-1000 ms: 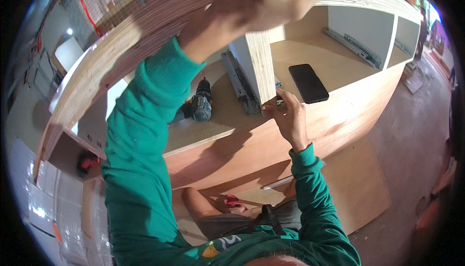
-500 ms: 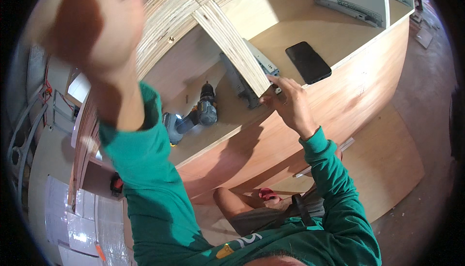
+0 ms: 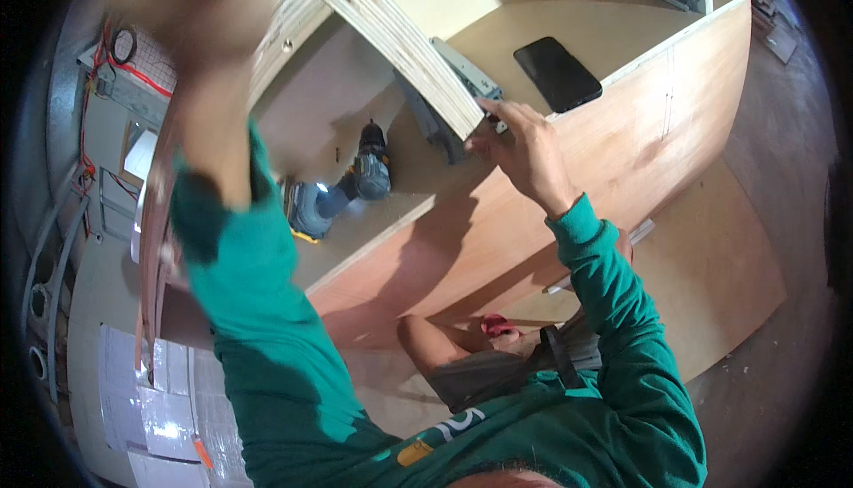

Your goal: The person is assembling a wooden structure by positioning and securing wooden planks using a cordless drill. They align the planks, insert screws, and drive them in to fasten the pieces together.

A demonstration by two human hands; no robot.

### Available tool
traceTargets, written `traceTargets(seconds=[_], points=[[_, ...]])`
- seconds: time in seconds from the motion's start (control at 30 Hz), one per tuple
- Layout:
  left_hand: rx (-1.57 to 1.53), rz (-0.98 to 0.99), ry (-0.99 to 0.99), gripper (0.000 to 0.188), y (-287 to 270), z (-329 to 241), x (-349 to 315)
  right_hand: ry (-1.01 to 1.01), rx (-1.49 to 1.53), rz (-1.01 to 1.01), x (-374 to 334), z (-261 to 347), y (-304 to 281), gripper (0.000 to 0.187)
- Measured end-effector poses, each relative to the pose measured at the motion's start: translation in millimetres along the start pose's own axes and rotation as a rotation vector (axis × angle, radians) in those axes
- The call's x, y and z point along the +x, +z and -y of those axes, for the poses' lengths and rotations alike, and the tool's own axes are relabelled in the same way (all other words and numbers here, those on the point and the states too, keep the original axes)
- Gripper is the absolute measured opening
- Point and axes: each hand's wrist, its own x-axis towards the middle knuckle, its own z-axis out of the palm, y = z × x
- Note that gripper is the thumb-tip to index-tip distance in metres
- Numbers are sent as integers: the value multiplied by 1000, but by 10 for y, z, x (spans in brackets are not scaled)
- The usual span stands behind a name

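Right hand (image 3: 520,146): pinching drawer slide (image 3: 462,66) end at plywood divider (image 3: 404,44) front edge
Left hand (image 3: 191,8): blurred, swung further left, grip unclear
Change: head shifted, slide stays put
Drill (image 3: 342,190): cabinet shelf, unused

Teal-green sleeves (image 3: 613,284), black phone (image 3: 557,72), pale striped plywood edge (image 3: 404,44)

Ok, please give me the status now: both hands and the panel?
Left hand raised, blurred, grip unclear. Right hand at the plywood divider end, fingers on the metal slide. Drill and phone lying nearby.
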Motion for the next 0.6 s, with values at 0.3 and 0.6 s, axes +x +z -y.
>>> traceTargets(seconds=[0.3, 0.6], points=[[354, 105, -209, 37, -275, 110, -310, -41, 110, 255, -26, -98, -62, 60], [393, 351, -776, 27, -268, -1146, -1866, -128, 53, 57, -84, -140, -289, 42]])
